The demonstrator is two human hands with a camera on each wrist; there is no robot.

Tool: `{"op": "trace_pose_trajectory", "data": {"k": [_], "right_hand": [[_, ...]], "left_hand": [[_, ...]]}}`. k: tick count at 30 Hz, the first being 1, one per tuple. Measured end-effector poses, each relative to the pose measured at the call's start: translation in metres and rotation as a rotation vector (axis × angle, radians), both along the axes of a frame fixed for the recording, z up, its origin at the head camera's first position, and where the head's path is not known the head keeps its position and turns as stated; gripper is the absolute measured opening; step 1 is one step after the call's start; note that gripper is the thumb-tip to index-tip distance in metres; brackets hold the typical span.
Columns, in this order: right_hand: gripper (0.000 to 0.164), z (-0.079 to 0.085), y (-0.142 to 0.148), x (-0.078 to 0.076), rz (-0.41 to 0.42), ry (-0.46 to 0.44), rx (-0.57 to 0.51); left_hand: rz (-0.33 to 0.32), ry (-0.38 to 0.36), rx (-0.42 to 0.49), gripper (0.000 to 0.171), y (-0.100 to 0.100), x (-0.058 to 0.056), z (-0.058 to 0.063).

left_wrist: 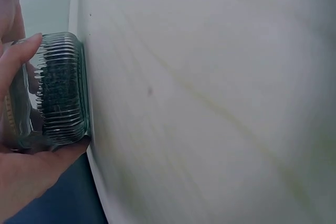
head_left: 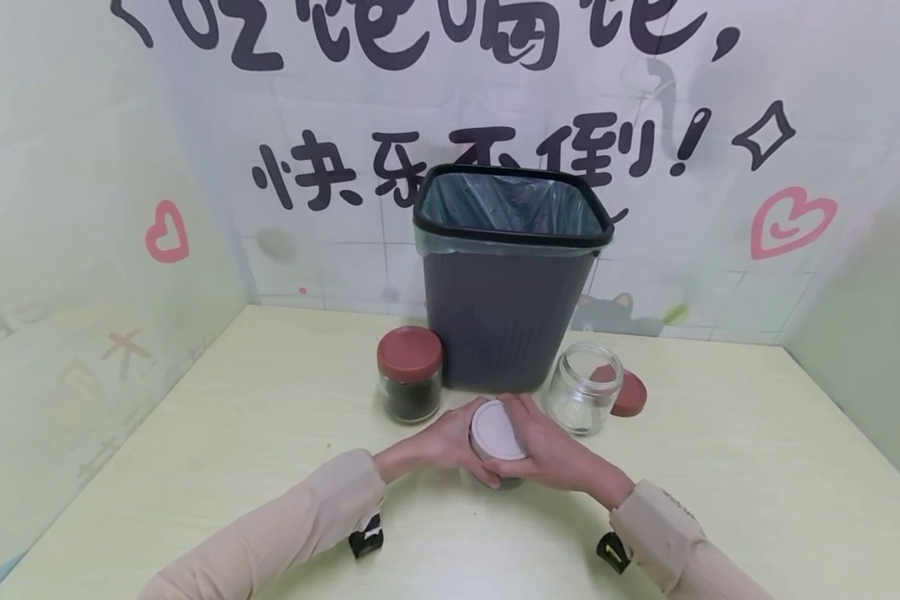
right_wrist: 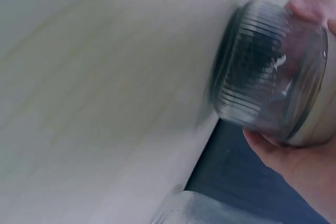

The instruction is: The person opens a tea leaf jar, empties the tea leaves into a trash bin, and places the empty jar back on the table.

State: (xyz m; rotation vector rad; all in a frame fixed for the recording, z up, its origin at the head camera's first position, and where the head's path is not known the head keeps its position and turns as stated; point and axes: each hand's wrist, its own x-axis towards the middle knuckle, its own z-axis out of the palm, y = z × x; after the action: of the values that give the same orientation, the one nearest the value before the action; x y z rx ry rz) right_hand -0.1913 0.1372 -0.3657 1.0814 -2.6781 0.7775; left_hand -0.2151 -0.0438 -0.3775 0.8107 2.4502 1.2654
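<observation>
A glass jar [right_wrist: 262, 66] with a pale round lid [head_left: 495, 429] stands between the two hands. Its ribbed lower part [left_wrist: 63, 87] shows dark contents. The left hand [head_left: 450, 437] grips the jar from the left, fingers curled round its side. From the right, the right hand [head_left: 547, 442] holds the same jar, its fingers round the lid's edge and part of the glass. In the right wrist view the jar's base sits at or just above the table, and blur hides which.
Behind the hands stands a dark bin [head_left: 502, 308] with a plastic liner. A jar with a red lid and dark contents [head_left: 410, 392] is left of it. To the right are an uncovered clear jar [head_left: 581, 400] and a loose red lid [head_left: 630, 396]. White wall sheets enclose the table [head_left: 270, 400].
</observation>
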Motion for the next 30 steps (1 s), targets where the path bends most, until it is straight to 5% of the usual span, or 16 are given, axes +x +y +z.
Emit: {"op": "trace_pose_trajectory", "data": {"k": [23,27,30], "right_hand": [[0.081,0.018,0.007,-0.005,0.114,-0.149,0.058],[0.083,0.018,0.006,0.001,0.062,-0.173,0.054],[0.092,0.013,0.002,0.005,-0.033,-0.098,0.022]], "left_hand": [[-0.048,-0.028,-0.01,0.083,-0.002,-0.002,-0.001],[-0.045,-0.042,-0.029,0.081,-0.002,-0.001,0.0],[-0.041,-0.046,-0.044,0.08,-0.003,0.0,0.001]]}}
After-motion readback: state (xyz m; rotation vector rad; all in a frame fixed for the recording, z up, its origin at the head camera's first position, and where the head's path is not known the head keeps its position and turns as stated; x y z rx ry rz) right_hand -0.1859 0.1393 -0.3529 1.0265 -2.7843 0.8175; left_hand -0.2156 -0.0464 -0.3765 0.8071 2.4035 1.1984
